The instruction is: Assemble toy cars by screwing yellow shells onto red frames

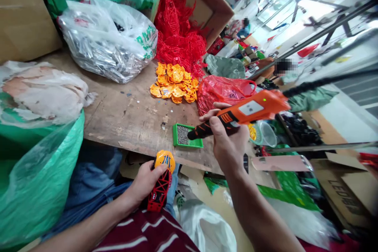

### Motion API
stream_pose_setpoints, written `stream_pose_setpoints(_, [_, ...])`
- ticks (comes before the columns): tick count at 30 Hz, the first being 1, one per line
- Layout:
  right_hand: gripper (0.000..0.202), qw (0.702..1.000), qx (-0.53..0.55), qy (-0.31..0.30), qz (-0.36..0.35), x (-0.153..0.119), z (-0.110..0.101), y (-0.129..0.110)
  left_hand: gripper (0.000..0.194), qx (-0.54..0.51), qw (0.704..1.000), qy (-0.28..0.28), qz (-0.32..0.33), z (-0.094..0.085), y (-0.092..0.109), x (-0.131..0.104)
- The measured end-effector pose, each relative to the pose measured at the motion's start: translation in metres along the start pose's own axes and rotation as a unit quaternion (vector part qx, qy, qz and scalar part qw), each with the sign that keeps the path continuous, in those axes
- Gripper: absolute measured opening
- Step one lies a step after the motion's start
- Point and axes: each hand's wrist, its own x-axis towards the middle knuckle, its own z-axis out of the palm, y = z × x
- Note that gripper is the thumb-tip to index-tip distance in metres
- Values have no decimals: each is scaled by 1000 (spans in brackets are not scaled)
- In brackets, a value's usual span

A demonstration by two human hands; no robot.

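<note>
My left hand (150,179) is closed around a toy vehicle (161,185) with a red lattice frame and a yellow-orange shell marked in blue, held just off the table's front edge. In my right hand (226,141) is an orange and black electric screwdriver (245,110), gripped around its body. Its dark tip points down and left, over a small green tray (189,145) of tiny grey screws (182,134). Whether the tip touches the screws I cannot tell. Behind the tray lies a pile of orange shells (175,82).
Red lattice frames (180,35) spill from a tilted box (220,8) at the back. Left of them sits a clear bag of silvery parts (109,47). A red plastic bag (221,90) lies behind the screwdriver. Green sacking (38,181) fills the left side.
</note>
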Motion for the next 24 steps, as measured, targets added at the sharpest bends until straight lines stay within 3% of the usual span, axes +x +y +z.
stream_pose_setpoints(4, [31, 999, -43, 9, -23, -2, -9, 5, 41, -27, 1000, 3, -5, 2, 10, -13])
stream_pose_setpoints(7, [50, 997, -77, -4, 11, -23, -13, 11, 43, -40, 999, 15, -2, 1, 19, -19])
stream_pose_setpoints(11, [26, 974, -104, -117, 165, -70, -11, 23, 44, -94, 995, 37, -3, -3, 27, -21])
stream_pose_setpoints(14, [26, 935, -19, -196, 296, -104, -3, 32, 40, -131, 988, 74, 24, -5, 33, -20])
stream_pose_setpoints(16, [30, 911, 44, -223, 345, -119, 4, 34, 41, -144, 985, 84, 36, -6, 36, -20])
stream_pose_setpoints(19, [38, 894, 108, -217, 378, -131, 16, 34, 46, -158, 982, 99, 38, -5, 40, -20])
stream_pose_setpoints(24, [45, 889, 131, -154, 411, -133, 33, 31, 46, -173, 977, 121, 24, -2, 44, -18])
